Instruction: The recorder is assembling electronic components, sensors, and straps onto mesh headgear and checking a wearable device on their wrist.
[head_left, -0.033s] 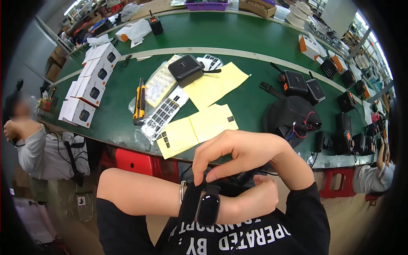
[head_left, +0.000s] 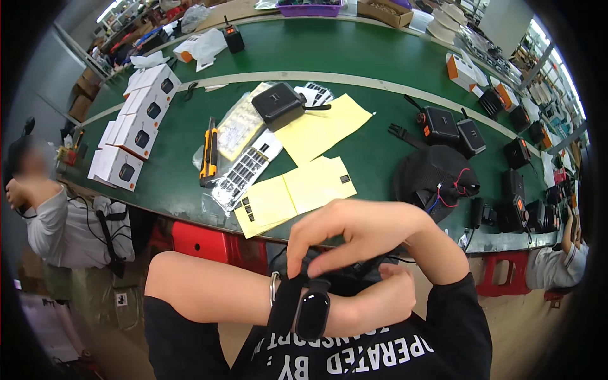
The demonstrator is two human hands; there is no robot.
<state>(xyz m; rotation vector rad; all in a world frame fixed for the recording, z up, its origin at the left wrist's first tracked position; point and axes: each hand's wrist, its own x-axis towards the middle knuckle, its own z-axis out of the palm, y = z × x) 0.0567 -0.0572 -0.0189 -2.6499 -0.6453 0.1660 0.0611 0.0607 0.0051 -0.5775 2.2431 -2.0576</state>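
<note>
My left forearm lies across my body, its wrist wearing a silver bangle (head_left: 274, 290), a wide black wrist strap (head_left: 286, 307) and a black wristwatch (head_left: 312, 313) with an oval dark screen. Beyond the watch, my left hand (head_left: 391, 296) is closed with its fingers curled. From above, my right hand (head_left: 354, 231) reaches over and pinches the black strap at the left wrist between thumb and forefinger. On the green table just past my hands lie yellow paper sheets (head_left: 316, 183). What sits behind the wrist is partly hidden by my right hand.
An orange-black cutter (head_left: 209, 152), sticker sheets (head_left: 242, 170) and a black box-shaped device (head_left: 278, 106) lie ahead. White boxes (head_left: 134, 134) line the left. A black cap (head_left: 430, 180) and black devices (head_left: 438, 123) stand right. Red stools (head_left: 212, 244) are below the table; other people sit either side.
</note>
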